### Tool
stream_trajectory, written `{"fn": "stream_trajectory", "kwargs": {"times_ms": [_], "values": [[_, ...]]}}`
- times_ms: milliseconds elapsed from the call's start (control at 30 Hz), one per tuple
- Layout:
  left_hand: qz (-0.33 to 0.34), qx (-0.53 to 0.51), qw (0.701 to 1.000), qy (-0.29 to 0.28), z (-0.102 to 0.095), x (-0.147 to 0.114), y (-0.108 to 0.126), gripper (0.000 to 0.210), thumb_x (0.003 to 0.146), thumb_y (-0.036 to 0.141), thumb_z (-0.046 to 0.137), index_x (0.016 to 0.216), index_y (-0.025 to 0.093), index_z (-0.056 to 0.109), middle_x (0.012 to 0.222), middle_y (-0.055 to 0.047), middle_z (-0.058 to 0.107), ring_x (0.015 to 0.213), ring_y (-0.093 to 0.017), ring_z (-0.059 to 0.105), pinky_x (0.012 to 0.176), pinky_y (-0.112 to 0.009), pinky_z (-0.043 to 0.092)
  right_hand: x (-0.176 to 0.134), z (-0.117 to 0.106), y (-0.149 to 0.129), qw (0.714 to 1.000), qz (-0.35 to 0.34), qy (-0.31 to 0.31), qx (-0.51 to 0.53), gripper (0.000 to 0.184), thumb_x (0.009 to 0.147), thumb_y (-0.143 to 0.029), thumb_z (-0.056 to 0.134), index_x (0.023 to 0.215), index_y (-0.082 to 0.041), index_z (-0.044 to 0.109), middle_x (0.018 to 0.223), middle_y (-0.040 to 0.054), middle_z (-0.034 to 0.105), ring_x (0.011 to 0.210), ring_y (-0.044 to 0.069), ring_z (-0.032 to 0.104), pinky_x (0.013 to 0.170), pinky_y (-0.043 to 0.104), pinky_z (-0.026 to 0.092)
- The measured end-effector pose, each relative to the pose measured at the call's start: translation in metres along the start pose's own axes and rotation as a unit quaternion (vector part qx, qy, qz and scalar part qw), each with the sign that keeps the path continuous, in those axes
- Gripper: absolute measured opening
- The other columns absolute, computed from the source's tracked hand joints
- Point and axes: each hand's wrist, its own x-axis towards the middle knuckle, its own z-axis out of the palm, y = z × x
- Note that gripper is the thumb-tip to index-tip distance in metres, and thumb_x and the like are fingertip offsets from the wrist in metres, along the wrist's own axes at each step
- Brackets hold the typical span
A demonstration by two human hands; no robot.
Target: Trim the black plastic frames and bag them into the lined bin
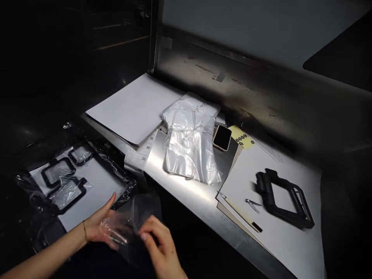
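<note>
Holding a clear bag point(136, 217), both hands' fingers point(145, 235) pinch it, mouth pointing upward-right.

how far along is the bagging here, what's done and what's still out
Done, it seems: three black frames already lie in clear wrap on the white sheet at the left. In hand: the left hand and right hand both hold one clear bag, with nothing visibly inside it. Left: one bare black frame on the right sheet, and a stack of unused bags on the metal bench.
</note>
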Motion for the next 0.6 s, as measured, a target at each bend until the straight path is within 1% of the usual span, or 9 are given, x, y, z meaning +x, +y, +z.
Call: {"fn": "stream_trajectory", "kwargs": {"times_ms": [67,100,167,233,300,333,400,500,600], "values": [[0.002,-0.062,0.998,0.009,-0.004,0.025,-0.007,0.072,0.059,0.076,0.034,0.078,0.011,0.058,0.075,-0.012,0.064,0.06,-0.022,0.06,0.051,-0.034,0.046,-0.003,0.024,-0.003,0.996,0.01,-0.084,-0.015,0.013,0.078,-0.023,0.049,0.08,-0.027,0.061,0.085,-0.0017,0.059,0.086,0.014,0.053,0.073,0.021,0.039],[0.003,-0.09,0.996,0.016,-0.007,0.038,-0.01,0.064,0.063,0.071,0.038,0.076,0.011,0.057,0.072,-0.009,0.064,0.056,-0.019,0.059,0.052,-0.033,0.046,-0.005,0.035,-0.002,0.992,0.027,-0.123,-0.024,0.017,0.076,-0.02,0.051,0.083,-0.03,0.062,0.09,-0.0028,0.06,0.091,0.015,0.053,0.073,0.021,0.04],[0.016,-0.144,0.989,0.036,-0.012,0.058,-0.014,0.044,0.075,0.054,0.043,0.076,0.012,0.055,0.069,-0.004,0.061,0.053,-0.012,0.056,0.052,-0.029,0.046,-0.008,0.054,0.004,0.981,0.06,-0.182,-0.044,0.024,0.073,-0.017,0.053,0.087,-0.033,0.063,0.097,-0.0031,0.06,0.095,0.017,0.053,0.07,0.022,0.041],[0.057,-0.202,0.976,0.061,-0.018,0.064,-0.017,0.029,0.081,0.039,0.044,0.079,0.012,0.054,0.07,0.0,0.059,0.054,-0.009,0.054,0.053,-0.025,0.045,-0.009,0.061,0.014,0.974,0.067,-0.211,-0.05,0.026,0.07,-0.015,0.054,0.085,-0.033,0.065,0.094,-0.0014,0.061,0.093,0.02,0.054,0.072,0.025,0.041],[0.115,-0.263,0.954,0.082,-0.026,0.055,-0.021,0.025,0.083,0.034,0.043,0.082,0.012,0.055,0.07,0.001,0.058,0.055,-0.008,0.053,0.055,-0.025,0.046,-0.007,0.058,0.026,0.974,0.048,-0.22,-0.037,0.024,0.067,-0.014,0.057,0.079,-0.031,0.068,0.085,-0.0007,0.064,0.088,0.02,0.055,0.076,0.028,0.04],[0.142,-0.291,0.942,0.089,-0.03,0.046,-0.024,0.026,0.083,0.035,0.043,0.082,0.012,0.055,0.07,0.001,0.058,0.056,-0.008,0.054,0.056,-0.025,0.046,-0.004,0.054,0.034,0.975,0.042,-0.216,-0.027,0.022,0.067,-0.014,0.057,0.076,-0.031,0.068,0.083,-0.0006,0.064,0.086,0.019,0.056,0.078,0.029,0.039],[0.167,-0.335,0.923,0.091,-0.034,0.026,-0.031,0.028,0.082,0.038,0.044,0.077,0.013,0.055,0.067,0.002,0.059,0.058,-0.01,0.055,0.059,-0.028,0.046,0.004,0.043,0.049,0.984,0.047,-0.171,-0.009,0.016,0.071,-0.017,0.055,0.073,-0.027,0.068,0.087,0.0017,0.062,0.088,0.019,0.054,0.082,0.031,0.037],[0.143,-0.37,0.915,0.068,-0.033,0.004,-0.045,0.03,0.078,0.04,0.047,0.065,0.014,0.054,0.062,0.001,0.059,0.059,-0.012,0.057,0.062,-0.032,0.046,0.02,0.032,0.074,0.991,0.1,-0.081,0.027,0.02,0.081,-0.028,0.046,0.082,-0.018,0.063,0.096,0.0055,0.057,0.091,0.019,0.052,0.082,0.036,0.037],[0.117,-0.382,0.916,0.042,-0.026,0.003,-0.058,0.032,0.078,0.04,0.047,0.062,0.013,0.053,0.056,0.002,0.057,0.052,-0.01,0.054,0.058,-0.029,0.046,0.037,0.036,0.096,0.983,0.16,-0.059,0.071,0.027,0.084,-0.036,0.043,0.094,-0.014,0.055,0.092,0.004,0.057,0.08,0.015,0.056,0.071,0.035,0.045]]}}
